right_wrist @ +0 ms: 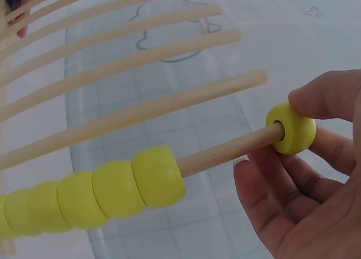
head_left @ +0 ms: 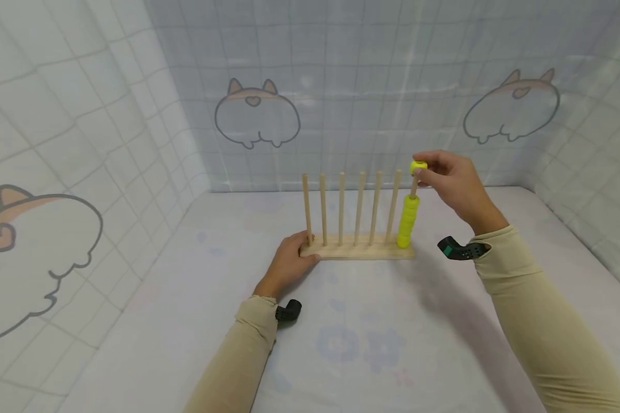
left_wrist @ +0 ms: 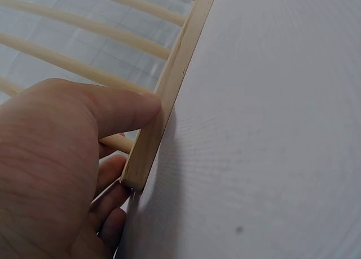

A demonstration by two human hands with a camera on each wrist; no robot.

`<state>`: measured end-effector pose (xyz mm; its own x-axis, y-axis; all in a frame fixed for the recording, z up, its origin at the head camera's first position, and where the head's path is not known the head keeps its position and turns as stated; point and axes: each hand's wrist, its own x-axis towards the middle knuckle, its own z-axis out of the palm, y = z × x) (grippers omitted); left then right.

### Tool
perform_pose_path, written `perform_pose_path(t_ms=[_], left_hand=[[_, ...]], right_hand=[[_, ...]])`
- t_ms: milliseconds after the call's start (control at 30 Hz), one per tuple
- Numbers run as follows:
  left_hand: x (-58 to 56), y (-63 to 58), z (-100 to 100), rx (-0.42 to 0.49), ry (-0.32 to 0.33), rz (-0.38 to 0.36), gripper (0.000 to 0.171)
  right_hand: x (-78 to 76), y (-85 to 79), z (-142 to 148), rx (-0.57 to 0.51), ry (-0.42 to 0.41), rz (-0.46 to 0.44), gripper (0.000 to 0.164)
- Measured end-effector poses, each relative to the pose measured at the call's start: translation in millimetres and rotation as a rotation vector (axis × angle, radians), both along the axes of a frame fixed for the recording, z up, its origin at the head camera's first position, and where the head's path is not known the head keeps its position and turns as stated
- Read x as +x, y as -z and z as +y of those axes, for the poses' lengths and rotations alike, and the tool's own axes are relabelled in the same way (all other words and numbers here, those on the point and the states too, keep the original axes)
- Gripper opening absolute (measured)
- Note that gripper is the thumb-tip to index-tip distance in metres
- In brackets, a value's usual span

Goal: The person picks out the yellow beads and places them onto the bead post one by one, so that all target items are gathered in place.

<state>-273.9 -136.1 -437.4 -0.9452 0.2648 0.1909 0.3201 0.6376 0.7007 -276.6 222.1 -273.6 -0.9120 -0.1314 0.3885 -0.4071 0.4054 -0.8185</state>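
A wooden rack (head_left: 361, 252) with several upright pegs (head_left: 341, 209) stands on the table. Its rightmost peg carries a stack of yellow beads (head_left: 407, 221). My right hand (head_left: 454, 180) pinches one more yellow bead (right_wrist: 292, 129) between thumb and fingers at the top of that peg; in the right wrist view the peg's tip sits in the bead's hole. A stretch of bare peg (right_wrist: 231, 152) separates this bead from the stack. My left hand (head_left: 289, 259) grips the left end of the rack's base (left_wrist: 163, 112), thumb on the near edge, fingers partly hidden behind it.
The table (head_left: 227, 344) has a pale printed cloth. White grid-patterned curtains (head_left: 361, 86) with cartoon drawings enclose it at the back and sides. Dark devices (head_left: 462, 249) are strapped to both wrists.
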Motion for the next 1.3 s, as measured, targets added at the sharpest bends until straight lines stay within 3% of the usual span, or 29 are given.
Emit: perform_pose_path(t_ms=[333, 767, 1300], left_hand=[[6.7, -0.9, -2.6, 0.019, -0.008, -0.008, 0.058], [2.5, -2.8, -0.4, 0.02, 0.006, -0.009, 0.056], [4.3, -5.1, 2.3, 0.043, 0.023, 0.022, 0.053]], right_hand=[[3.4, 0.8, -2.9, 0.071, 0.017, 0.0, 0.038], [3.4, 1.9, 4.1, 0.145, 0.052, -0.01, 0.042], [8.7, -1.7, 5.9, 0.127, 0.063, -0.05, 0.043]])
